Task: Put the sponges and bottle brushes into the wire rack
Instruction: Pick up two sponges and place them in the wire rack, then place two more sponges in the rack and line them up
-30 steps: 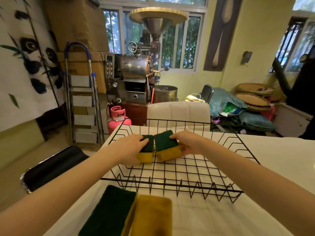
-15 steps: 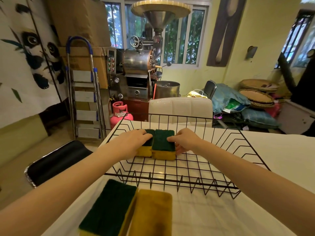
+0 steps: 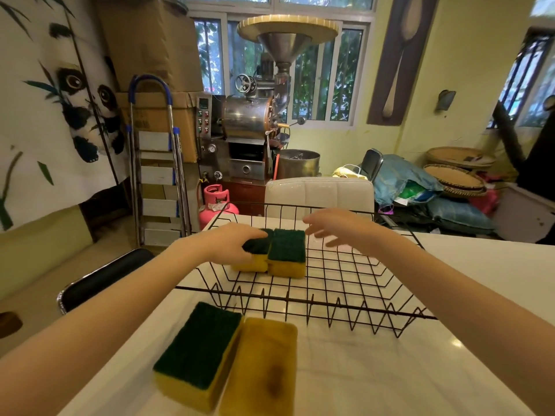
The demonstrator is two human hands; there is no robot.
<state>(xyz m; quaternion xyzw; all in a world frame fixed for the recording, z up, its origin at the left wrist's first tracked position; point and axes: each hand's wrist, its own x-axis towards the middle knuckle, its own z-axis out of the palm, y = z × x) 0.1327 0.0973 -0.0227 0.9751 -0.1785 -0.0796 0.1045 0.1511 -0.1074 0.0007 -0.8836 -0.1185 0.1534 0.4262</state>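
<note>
A black wire rack (image 3: pixel 354 307) stands on the white table. Two yellow sponges with green scouring tops lie side by side in its left half. My left hand (image 3: pixel 231 243) rests on the left sponge (image 3: pixel 255 256), fingers curled over its green top. The right sponge (image 3: pixel 286 255) lies free. My right hand (image 3: pixel 336 228) hovers just right of it, fingers spread, holding nothing. Two more sponges lie on the table in front of the rack: one green side up (image 3: pixel 198 355), one yellow side up (image 3: pixel 262 367). No bottle brush is in view.
A white padded chair back (image 3: pixel 319 195) stands behind the table. A black stool (image 3: pixel 102 277) is at the left, below table height. Beyond are a step ladder (image 3: pixel 156 163), a pink gas cylinder (image 3: pixel 216 202) and a metal roasting machine (image 3: pixel 255 121).
Both sponges were set down side by side in the rack. My right hand let go of the right sponge and lifted away to the right. My left hand stays on the left sponge.
</note>
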